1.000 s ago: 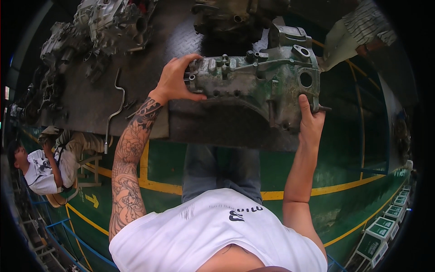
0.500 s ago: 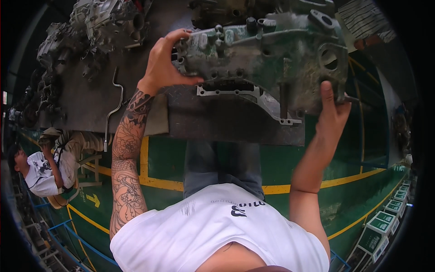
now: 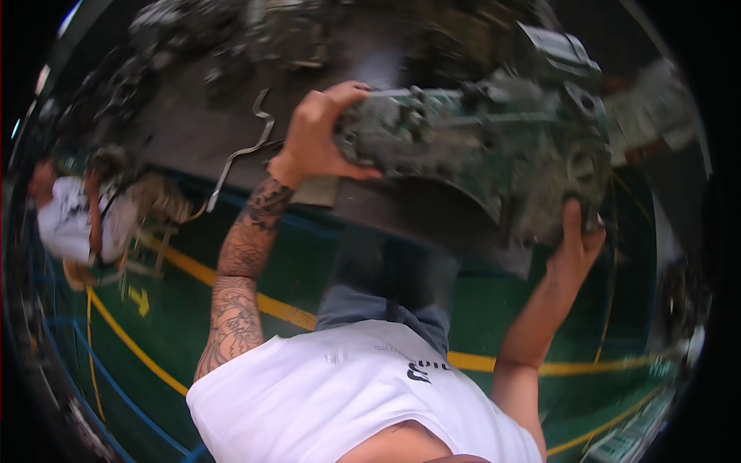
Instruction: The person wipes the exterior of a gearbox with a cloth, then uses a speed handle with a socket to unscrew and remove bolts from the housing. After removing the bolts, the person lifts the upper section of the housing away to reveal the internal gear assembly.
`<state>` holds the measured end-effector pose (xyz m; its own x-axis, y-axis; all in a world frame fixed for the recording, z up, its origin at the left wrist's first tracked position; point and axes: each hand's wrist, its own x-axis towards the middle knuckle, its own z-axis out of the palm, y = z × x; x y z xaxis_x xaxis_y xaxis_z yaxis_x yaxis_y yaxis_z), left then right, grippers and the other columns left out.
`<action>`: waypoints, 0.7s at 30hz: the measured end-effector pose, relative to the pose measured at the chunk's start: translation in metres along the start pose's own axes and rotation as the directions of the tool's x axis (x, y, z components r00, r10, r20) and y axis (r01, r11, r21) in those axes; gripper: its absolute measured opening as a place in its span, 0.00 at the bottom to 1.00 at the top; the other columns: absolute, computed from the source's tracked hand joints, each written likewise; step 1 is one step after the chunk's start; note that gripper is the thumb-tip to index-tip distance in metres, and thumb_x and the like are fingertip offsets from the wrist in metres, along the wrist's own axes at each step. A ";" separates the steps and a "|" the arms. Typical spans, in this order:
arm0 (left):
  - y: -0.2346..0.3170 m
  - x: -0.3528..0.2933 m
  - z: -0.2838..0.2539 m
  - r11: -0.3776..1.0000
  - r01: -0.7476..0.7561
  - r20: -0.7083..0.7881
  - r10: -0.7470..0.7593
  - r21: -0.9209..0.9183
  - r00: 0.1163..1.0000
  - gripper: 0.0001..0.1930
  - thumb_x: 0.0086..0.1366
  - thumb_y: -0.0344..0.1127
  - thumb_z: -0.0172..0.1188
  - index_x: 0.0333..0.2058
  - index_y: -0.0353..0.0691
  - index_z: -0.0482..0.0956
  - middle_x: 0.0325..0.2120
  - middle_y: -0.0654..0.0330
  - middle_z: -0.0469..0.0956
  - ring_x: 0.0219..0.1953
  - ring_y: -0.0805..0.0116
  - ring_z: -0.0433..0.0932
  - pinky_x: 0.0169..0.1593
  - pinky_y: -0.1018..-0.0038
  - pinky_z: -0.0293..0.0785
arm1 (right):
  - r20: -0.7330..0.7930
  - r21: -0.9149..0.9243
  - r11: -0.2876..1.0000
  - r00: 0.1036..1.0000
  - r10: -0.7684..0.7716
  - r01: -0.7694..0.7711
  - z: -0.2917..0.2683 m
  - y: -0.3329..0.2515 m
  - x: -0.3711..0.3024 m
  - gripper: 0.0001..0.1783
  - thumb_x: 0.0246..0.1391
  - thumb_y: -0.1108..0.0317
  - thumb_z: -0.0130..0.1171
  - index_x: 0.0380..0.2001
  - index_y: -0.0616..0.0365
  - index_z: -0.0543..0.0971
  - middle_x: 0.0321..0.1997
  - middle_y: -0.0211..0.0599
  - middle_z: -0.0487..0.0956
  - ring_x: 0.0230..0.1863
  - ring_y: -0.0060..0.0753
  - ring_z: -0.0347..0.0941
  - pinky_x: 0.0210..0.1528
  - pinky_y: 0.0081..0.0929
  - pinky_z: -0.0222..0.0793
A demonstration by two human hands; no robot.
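A large grey-green metal gearbox housing (image 3: 471, 143) lies lengthwise between my hands at the table's near edge, its outline blurred by motion. My left hand (image 3: 312, 143) is wrapped round its narrow left end, fingers over the top and thumb along the lower side. At the wide right end, my right hand (image 3: 573, 239) grips the near lower corner, thumb up against the face and fingers mostly hidden beneath. Whether the housing rests on the table or is held just above it, I cannot tell.
On the dark table (image 3: 185, 127) lies a bent metal rod (image 3: 239, 150); several metal castings (image 3: 224, 46) crowd its far side. A person (image 3: 77, 216) sits at the left. Pale striped cloth and part of an arm (image 3: 641, 154) show beyond the housing's right end.
The view has swung, so everything sits lower and tilted. The pale flange and dark gap below the housing no longer show separately. Both hands keep their hold.
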<state>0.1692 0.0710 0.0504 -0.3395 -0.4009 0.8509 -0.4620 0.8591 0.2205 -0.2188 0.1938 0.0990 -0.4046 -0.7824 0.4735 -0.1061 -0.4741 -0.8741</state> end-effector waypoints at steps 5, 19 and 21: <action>0.004 -0.093 -0.047 0.952 0.221 -0.034 -0.219 0.210 0.975 0.53 0.34 0.59 0.85 0.58 0.40 0.74 0.56 0.49 0.80 0.53 0.49 0.81 0.56 0.60 0.73 | 0.137 0.040 0.999 0.990 0.013 -0.018 0.068 0.052 -0.001 0.11 0.58 0.67 0.74 0.37 0.62 0.84 0.32 0.21 0.80 0.33 0.14 0.70 0.39 0.18 0.64; 0.037 -0.228 -0.251 0.531 0.660 -0.249 -0.647 0.531 0.721 0.51 0.37 0.58 0.83 0.60 0.48 0.70 0.47 0.54 0.81 0.47 0.48 0.81 0.55 0.56 0.73 | 0.830 0.071 0.929 0.538 0.147 -0.364 0.376 0.094 -0.049 0.18 0.59 0.58 0.72 0.34 0.66 0.85 0.29 0.24 0.80 0.30 0.16 0.70 0.32 0.23 0.66; 0.026 -0.237 -0.275 0.473 0.696 -0.294 -0.669 0.540 0.683 0.49 0.38 0.58 0.83 0.59 0.49 0.70 0.45 0.53 0.82 0.46 0.47 0.81 0.53 0.56 0.75 | 0.892 0.058 0.928 0.437 0.118 -0.369 0.433 0.111 -0.047 0.20 0.58 0.56 0.72 0.35 0.67 0.85 0.30 0.27 0.82 0.30 0.19 0.73 0.31 0.24 0.68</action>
<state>0.4627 0.2760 -0.0147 0.3183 -0.7547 0.5737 -0.8973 -0.0446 0.4392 0.1813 0.0029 0.0272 0.6208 -0.7579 0.2006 0.1032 -0.1746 -0.9792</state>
